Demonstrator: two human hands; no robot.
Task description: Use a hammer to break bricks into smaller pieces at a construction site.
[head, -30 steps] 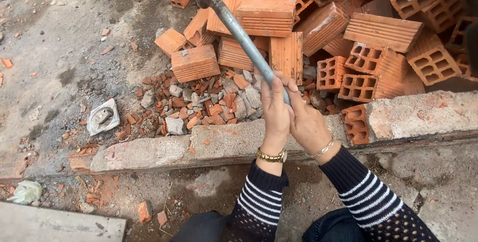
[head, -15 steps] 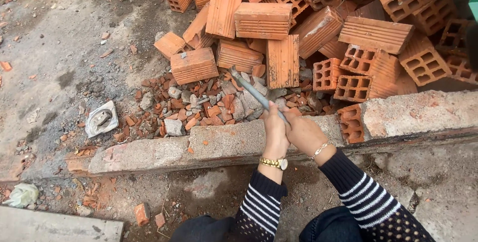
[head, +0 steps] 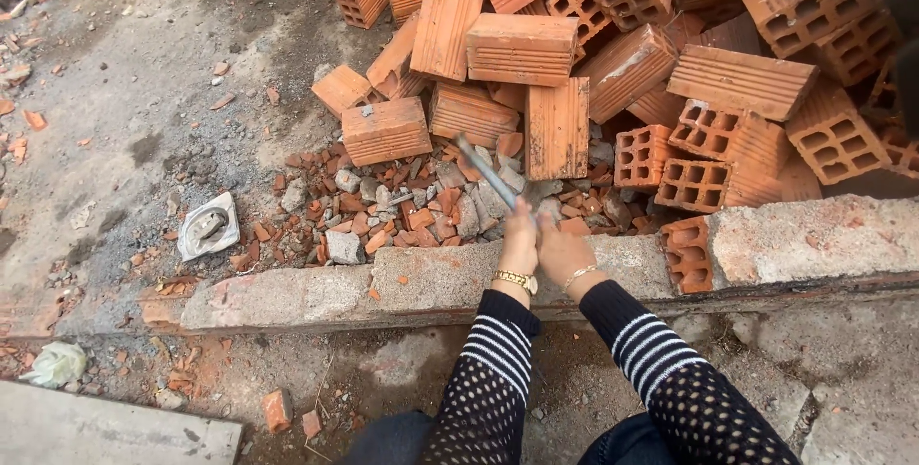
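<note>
Left hand (head: 520, 240) and right hand (head: 560, 253) both clamp the grey hammer (head: 488, 174), its head down among broken rubble (head: 383, 207). A low concrete curb (head: 316, 293) lies beneath; stacked hollow bricks (head: 737, 82) crowd the right.

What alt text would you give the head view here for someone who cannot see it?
Both hands, left hand and right hand, grip the handle of a metal hammer lowered over broken brick rubble. A low mortared wall lies beneath the wrists; a pile of hollow red bricks rises behind.
</note>
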